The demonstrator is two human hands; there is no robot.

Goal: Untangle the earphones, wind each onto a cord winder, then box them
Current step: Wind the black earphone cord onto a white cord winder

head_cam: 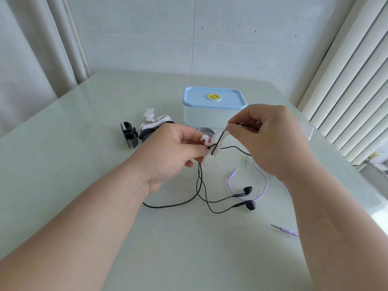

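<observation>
My left hand (168,152) holds a white cord winder (212,152) above the table, thumb and fingers pinching it. My right hand (270,139) pinches the black earphone cord (199,185) just above the winder, and the cord crosses the winder's face. The rest of the black cord hangs down to the table, ending in two black earbuds (248,198). A purple earphone cable (262,185) lies partly under my right hand, with its plug (283,229) at the right. The white box with a blue lid (214,99) stands shut behind my hands.
Spare winders lie left of the box: a black one (129,134), a white one (153,119) and a dark one (147,134) partly behind my left hand. A green plug (247,159) peeks out below my right hand. Curtains hang at the left, a radiator (357,91) at the right.
</observation>
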